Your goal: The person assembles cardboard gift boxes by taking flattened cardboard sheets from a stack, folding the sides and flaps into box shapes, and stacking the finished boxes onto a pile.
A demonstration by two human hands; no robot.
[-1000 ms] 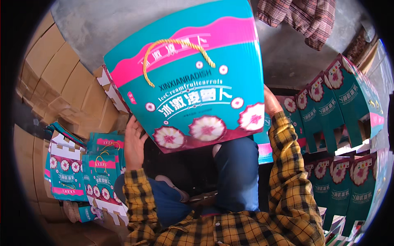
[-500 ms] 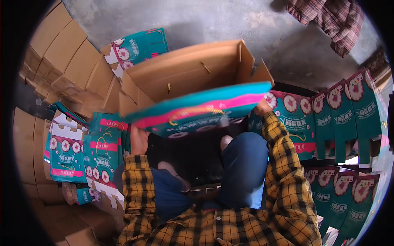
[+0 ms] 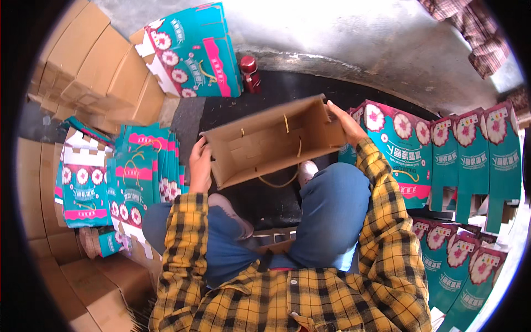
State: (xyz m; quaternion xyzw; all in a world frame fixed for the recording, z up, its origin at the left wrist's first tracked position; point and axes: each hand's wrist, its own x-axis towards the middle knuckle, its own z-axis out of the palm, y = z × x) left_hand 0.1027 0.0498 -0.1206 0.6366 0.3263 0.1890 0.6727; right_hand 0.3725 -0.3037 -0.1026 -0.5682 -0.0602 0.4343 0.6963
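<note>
In front of my crossed legs I hold an open cardboard gift box between both hands, its brown inside facing up. Short ends of yellow cord poke through its inner walls, and a yellow cord handle hangs from the near side. My left hand grips the left end, fingers at the rim. At the right end my right hand is closed round the upper corner. The box's printed outside is turned from view.
Flattened teal and pink cartons lie far left beside a red flask. Brown boxes are stacked at left, with more printed cartons nearby. Standing teal gift boxes line the right. A plaid cloth hangs far right.
The box has tipped so its opening faces up at me, and its teal and pink front has turned out of sight. Both hands still hold its ends.
</note>
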